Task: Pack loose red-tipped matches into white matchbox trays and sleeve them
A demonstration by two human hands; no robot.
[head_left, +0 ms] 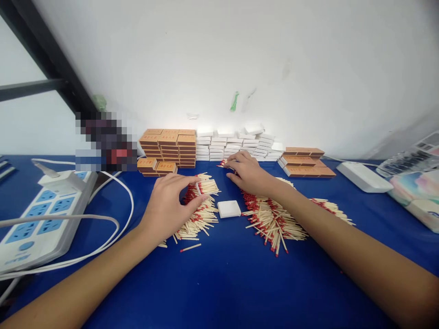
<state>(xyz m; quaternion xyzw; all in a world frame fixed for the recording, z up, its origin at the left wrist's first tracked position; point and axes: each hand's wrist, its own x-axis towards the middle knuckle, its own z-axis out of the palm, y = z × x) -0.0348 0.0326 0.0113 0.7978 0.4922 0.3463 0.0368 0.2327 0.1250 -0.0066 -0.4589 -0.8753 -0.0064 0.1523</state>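
My left hand (171,196) grips the near end of a white matchbox tray (198,188) between thumb and fingers. Matches (210,186) fill this tray, which is over a loose pile of red-headed matches (199,221). Farther back, my right hand (245,170) has its fingers bent around a few matches (222,163), whose red heads show at the fingertips; the palm side is hidden. A white matchbox tray (229,209) lies on the blue table between the hands. Beneath my right wrist spreads a larger match pile (274,219).
Orange-brown matchboxes (168,148) stand stacked at back left, more matchboxes (307,162) at right. White trays (233,144) are stacked between them by the wall. A power strip (44,219) with white cables lies left. A white device (364,177) and soft pack (416,196) are right.
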